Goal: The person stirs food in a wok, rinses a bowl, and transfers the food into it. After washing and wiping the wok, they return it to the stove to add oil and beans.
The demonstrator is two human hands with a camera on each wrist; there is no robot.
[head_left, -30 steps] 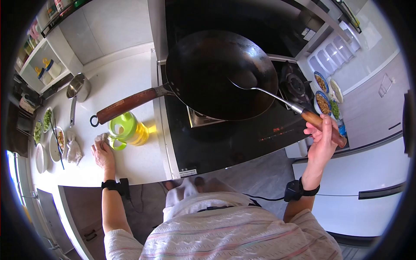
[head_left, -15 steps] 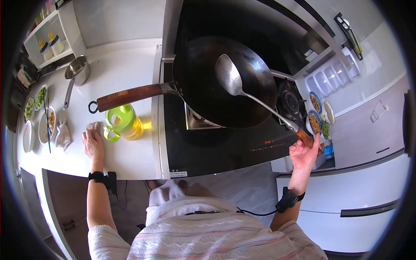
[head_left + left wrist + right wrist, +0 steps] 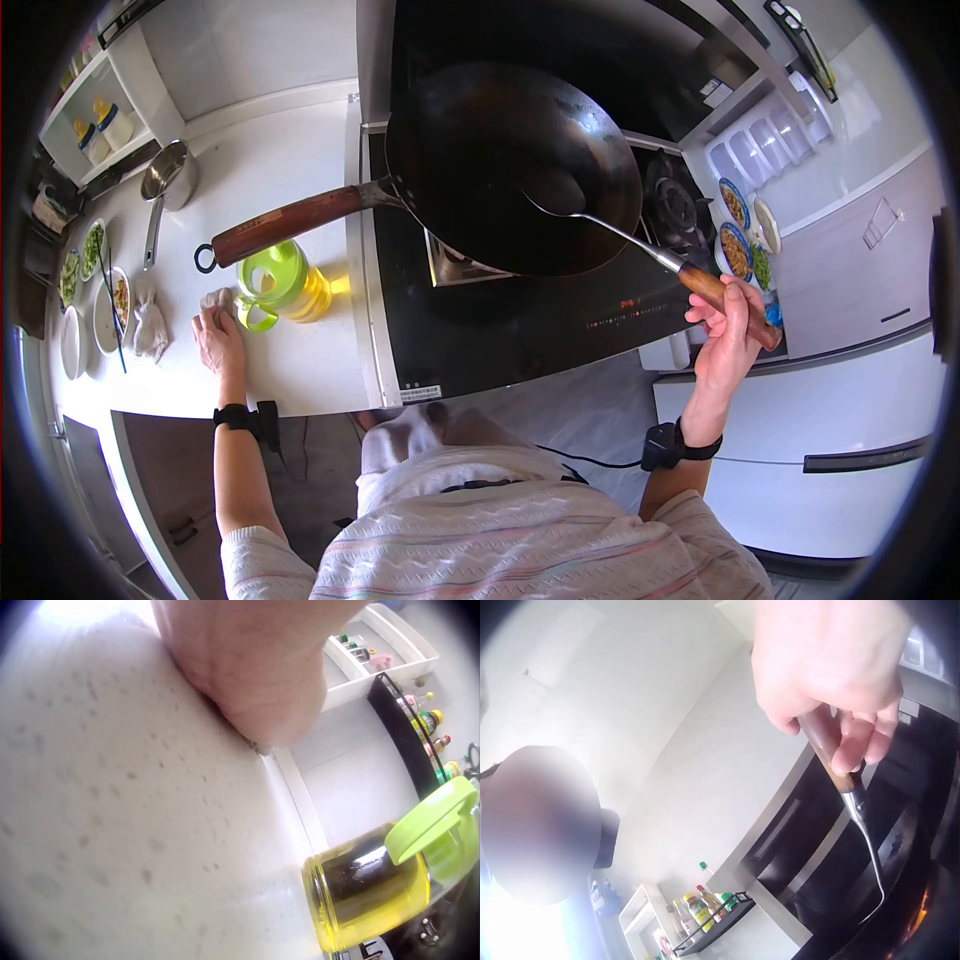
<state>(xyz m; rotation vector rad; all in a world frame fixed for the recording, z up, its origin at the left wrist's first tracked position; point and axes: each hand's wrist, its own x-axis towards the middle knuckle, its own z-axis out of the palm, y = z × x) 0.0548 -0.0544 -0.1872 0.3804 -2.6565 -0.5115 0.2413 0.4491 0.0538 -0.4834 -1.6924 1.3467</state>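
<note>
My right hand [image 3: 727, 335] grips the wooden handle of a long metal cooking spoon [image 3: 640, 243]. The spoon's dark head lies inside a large black wok [image 3: 450, 170], towards its right side. In the right wrist view the fingers [image 3: 851, 746] wrap the handle and the metal shaft slopes down into the wok. My left hand [image 3: 220, 345] rests on the white counter, its fingers bunched on a crumpled greyish cloth [image 3: 217, 298]. Most of the cloth is hidden beneath it. Right beside it stands an oil jug [image 3: 285, 285] with a green lid and yellow oil.
The wok's wooden handle [image 3: 290, 222] juts left over the jug. A black cooktop [image 3: 520, 320] lies under the wok. On the left are a small saucepan [image 3: 170, 178], bowls of food [image 3: 112, 312] and a knotted bag [image 3: 150, 330]. More filled dishes [image 3: 735, 250] stand at the right.
The spoon came up with its shiny head showing half a second ago, and is now lowered back into the wok. The left hand has stayed on the cloth. The head view has shifted slightly.
</note>
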